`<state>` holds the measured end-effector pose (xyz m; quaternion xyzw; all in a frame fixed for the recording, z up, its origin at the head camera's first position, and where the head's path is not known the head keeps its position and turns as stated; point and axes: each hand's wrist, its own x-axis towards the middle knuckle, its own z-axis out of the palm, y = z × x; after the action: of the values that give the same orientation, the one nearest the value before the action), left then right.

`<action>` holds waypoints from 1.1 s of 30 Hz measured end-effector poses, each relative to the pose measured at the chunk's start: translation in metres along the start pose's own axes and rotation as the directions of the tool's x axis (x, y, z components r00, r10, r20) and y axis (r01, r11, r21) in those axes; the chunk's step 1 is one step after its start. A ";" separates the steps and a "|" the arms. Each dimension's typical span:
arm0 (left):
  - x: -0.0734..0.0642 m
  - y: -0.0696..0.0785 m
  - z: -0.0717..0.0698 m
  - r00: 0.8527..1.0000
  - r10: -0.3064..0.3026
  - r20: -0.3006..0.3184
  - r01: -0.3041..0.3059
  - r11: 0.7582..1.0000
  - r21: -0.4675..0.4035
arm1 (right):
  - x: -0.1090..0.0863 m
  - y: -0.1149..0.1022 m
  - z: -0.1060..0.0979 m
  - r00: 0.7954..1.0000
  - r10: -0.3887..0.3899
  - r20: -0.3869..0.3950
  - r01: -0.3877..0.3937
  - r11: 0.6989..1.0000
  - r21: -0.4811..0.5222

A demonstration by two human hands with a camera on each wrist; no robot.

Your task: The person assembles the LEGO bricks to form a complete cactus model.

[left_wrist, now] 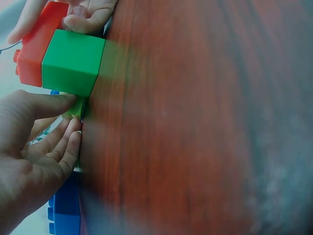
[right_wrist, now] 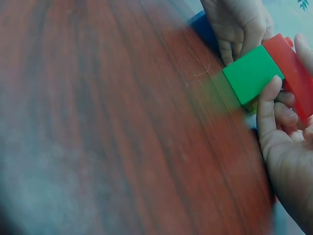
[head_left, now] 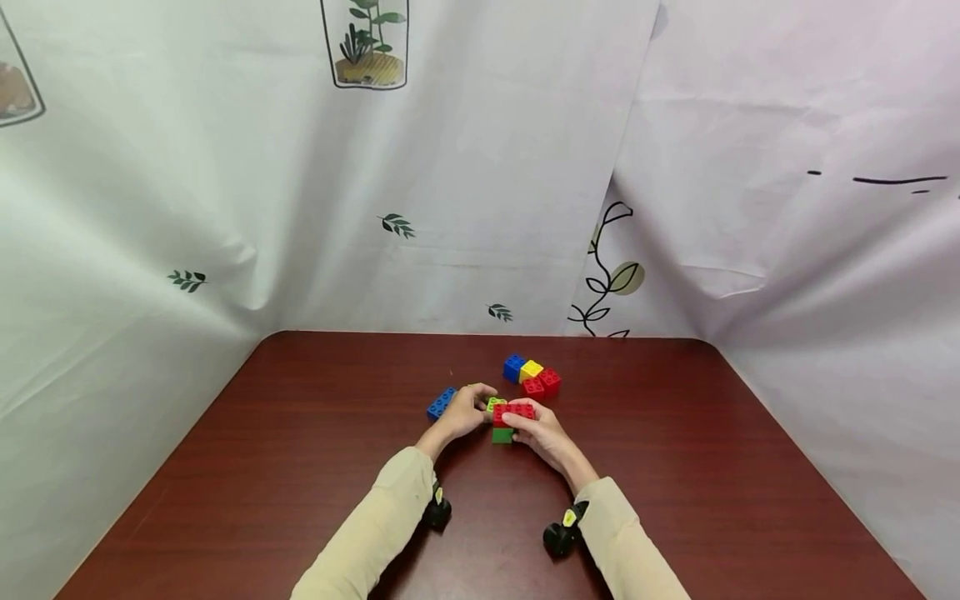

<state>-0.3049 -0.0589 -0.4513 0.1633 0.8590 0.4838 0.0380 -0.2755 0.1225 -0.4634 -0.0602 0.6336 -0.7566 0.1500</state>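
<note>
A red brick [head_left: 499, 415] sits across the top of a green brick [head_left: 502, 436], jutting out to the right past it. My right hand [head_left: 546, 435] grips the red brick, thumb on its near side; in the right wrist view one fingertip touches the green brick [right_wrist: 252, 73]. Just behind is a light green brick [head_left: 495, 403], which my left hand [head_left: 465, 412] pinches between thumb and fingers. The left wrist view shows only part of that light green brick [left_wrist: 76, 107], and whether it is joined to the green brick I cannot tell.
A long blue brick [head_left: 440, 404] lies left of my left hand, partly covered by it. Farther back stand a blue brick [head_left: 513, 367], a yellow brick [head_left: 532, 370] and two red bricks [head_left: 550, 382] close together. A white patterned cloth [head_left: 480, 167] hangs behind the brown table [head_left: 315, 400].
</note>
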 end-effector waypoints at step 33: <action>-0.010 0.009 -0.015 0.988 -0.015 -0.151 0.004 0.998 -0.070 | 0.001 0.002 0.004 1.000 -0.014 -0.016 0.013 0.998 -0.066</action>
<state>-0.2967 -0.0698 -0.4367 0.1205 0.8427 0.5243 -0.0193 -0.2752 0.1180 -0.4651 -0.0630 0.6589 -0.7368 0.1378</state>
